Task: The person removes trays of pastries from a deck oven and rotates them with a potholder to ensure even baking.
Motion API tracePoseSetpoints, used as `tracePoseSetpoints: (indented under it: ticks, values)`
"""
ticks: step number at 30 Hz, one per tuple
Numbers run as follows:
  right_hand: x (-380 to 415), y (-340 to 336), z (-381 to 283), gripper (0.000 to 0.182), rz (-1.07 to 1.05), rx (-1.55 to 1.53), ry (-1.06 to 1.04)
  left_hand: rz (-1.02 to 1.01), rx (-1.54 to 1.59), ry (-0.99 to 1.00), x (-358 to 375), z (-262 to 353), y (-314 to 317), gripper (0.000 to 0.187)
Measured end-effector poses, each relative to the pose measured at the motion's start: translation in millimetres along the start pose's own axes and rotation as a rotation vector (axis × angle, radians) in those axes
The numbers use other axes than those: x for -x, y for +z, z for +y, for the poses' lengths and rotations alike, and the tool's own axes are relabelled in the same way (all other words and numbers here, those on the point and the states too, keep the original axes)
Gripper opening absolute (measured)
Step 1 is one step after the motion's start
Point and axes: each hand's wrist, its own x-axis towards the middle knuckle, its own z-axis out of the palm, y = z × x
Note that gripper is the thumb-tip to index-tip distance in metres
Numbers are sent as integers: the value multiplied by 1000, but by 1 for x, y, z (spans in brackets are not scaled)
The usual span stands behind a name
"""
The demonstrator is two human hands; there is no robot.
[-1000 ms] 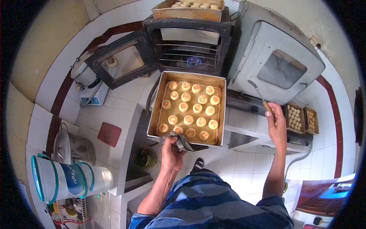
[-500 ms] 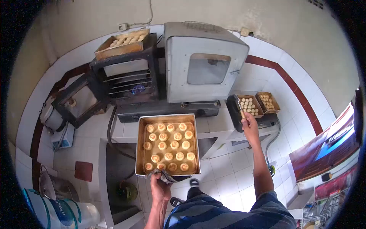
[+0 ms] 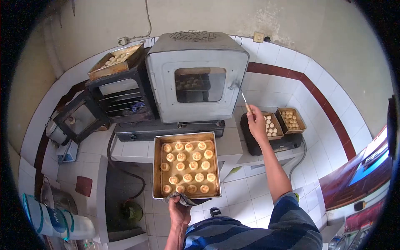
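Observation:
My left hand (image 3: 179, 213) grips the near edge of a square metal baking pan (image 3: 156, 166) through a dark cloth (image 3: 187, 201). Rows of round pastries (image 3: 193, 165) with browned tops fill the pan, which I hold in front of the stove. In my right hand (image 3: 256, 121) is a slim metal tool (image 3: 244, 100) with a wooden handle; its business end is too small to name. The tool's tip is right at the latch of the large grey oven (image 3: 239, 62), whose windowed door is closed. Pans of pastry show dimly through the window.
To the left, a smaller black oven (image 3: 143, 89) has its door (image 3: 79, 116) swung wide, a blue flame inside, and a pan of pale pastries (image 3: 93, 71) on top. Two more filled pans (image 3: 298, 128) stand on a black stove (image 3: 252, 148) at the right.
My right hand has moved up and left, bringing the tool from above the right-hand pans to the oven latch. The view has shifted; my left hand still holds the baking pan.

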Motion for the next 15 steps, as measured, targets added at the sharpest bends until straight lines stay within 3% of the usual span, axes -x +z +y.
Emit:
tracePoseSetpoints:
  ticks: [5,8,10,15]
  values:
    - [3,5,12,32,75,-141,-22,-9,36,18,-1,-10,6,59]
    - [7,4,25,32,41,-116,97,45,85,18,-3,-15,16,48]
    - [9,5,20,33,-83,-176,230,13,48,12,-7,-18,13,59]
    - [4,13,21,31,-182,-188,230,31,78,10,-25,-39,-13,57]
